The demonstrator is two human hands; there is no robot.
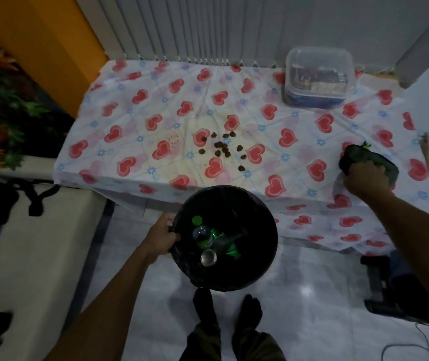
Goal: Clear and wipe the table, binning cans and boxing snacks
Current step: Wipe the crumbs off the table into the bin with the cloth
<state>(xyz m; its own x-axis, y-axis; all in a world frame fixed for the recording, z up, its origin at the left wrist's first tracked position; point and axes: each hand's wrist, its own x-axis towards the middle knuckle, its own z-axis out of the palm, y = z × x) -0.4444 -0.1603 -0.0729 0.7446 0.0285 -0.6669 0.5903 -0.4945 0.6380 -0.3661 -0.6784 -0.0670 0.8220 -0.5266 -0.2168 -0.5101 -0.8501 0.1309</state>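
We log our left hand (pixel 161 237) clamped on the rim of the round black lined bin (pixel 265 246) holding cans, right hand (pixel 364 175) curled over a dark crumpled cloth (pixel 359 156) on the heart-print counter (pixel 156 105) beside scattered brown snack pieces (pixel 223 149).

A: We note bare tablecloth (pixel 135 82) across the left and far-left; a hand passes freely there.

B: Centre is blocked by scattered brown snacks (pixel 223 148). The clear box (pixel 318 76) occupies the far right, and the bin (pixel 265 230) stands against the near edge.
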